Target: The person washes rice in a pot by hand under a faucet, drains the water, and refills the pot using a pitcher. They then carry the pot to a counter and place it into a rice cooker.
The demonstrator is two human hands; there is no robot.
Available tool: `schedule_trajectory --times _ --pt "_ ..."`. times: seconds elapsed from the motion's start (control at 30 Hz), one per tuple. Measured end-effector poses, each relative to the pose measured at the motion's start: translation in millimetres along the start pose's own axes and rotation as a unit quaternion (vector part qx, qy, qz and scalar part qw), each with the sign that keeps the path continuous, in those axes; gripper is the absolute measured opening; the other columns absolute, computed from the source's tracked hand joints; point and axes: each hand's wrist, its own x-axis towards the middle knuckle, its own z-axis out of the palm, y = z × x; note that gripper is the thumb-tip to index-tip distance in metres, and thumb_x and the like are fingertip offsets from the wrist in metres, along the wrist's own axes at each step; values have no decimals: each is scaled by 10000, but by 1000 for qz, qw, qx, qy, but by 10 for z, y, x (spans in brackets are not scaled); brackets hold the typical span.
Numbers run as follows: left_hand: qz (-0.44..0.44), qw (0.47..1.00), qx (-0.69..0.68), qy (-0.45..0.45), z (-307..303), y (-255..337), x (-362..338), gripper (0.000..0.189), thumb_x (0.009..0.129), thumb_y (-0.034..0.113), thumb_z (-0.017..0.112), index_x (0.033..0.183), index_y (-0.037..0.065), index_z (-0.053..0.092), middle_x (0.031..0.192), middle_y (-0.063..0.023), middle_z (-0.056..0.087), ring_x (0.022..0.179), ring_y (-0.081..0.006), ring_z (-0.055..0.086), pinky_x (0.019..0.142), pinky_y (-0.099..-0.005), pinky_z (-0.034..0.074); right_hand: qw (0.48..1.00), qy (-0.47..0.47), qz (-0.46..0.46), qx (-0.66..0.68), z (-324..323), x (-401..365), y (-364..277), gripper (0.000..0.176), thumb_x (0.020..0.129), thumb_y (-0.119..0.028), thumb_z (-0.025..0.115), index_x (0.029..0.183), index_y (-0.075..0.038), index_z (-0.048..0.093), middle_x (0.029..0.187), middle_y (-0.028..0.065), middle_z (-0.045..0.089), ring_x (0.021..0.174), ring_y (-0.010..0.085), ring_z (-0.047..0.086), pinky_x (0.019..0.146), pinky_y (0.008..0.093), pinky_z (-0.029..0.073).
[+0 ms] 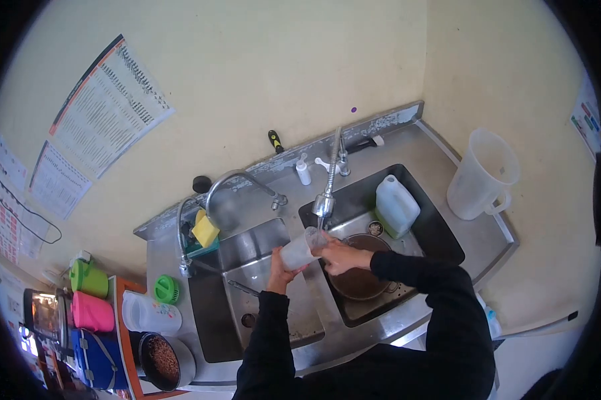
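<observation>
Over the divider between two sink basins, my left hand (pixel 284 270) is wrapped round a translucent plastic container (pixel 296 254), which lies tilted with its mouth toward the right. My right hand (pixel 345 257) is closed at the container's mouth, its fingertips at the rim and partly hidden. Directly above is the spray faucet (pixel 324 203), with water running down onto the mouth. Below my right hand, a large round pot (pixel 360 287) holding brownish liquid sits in the right basin (pixel 447 247).
In the right basin a white jug (pixel 398 205) leans at the back. A tall measuring pitcher (pixel 480 175) stands on the right counter. The left basin (pixel 210 313) has a curved faucet (pixel 247 175) above it. A yellow sponge (pixel 205 229) is behind; a pot of beans (pixel 162 360) stands lower left.
</observation>
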Motion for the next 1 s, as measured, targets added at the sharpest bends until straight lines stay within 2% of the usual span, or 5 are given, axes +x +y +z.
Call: schedule_trajectory --times 0.1,0.23,0.33,0.6,1.0 --pt "52 998 -1 -37 -212 -248 267 482 921 473 348 1188 110 521 1155 -120 586 1015 -345 608 709 -518 544 974 -26 135 181 -89 99 -240 268 713 -97 603 944 32 644 834 158 670 911 299 644 1160 478 137" --pt "162 986 21 22 118 -352 -24 428 935 454 379 1144 114 533 1086 -99 592 948 -305 628 629 -473 557 493 72 162 852 511 253 461 312 777 -40 585 1070 67 596 1033 156 658 993 262 631 969 371 449" --pt "232 969 46 75 217 -380 -206 380 933 443 423 1107 130 548 1019 -73 590 899 -271 629 600 -450 557 451 76 173 872 423 232 393 388 806 -35 611 1180 53 557 1134 163 632 1061 218 614 928 337 475" --pt "225 967 53 104 387 -221 -219 390 918 477 432 1080 146 559 926 -38 599 827 -227 626 603 -392 541 853 271 220 387 288 55 -456 200 895 -178 626 1008 -17 661 1011 114 675 895 192 644 759 299 499" --pt "121 915 265 -278 -172 -27 -79 536 908 518 304 1152 133 586 1058 -115 640 892 -327 635 761 -469 526 968 125 -175 -126 -73 -250 214 314 843 -273 634 1103 -96 624 1077 97 623 1113 260 549 1109 459 276"
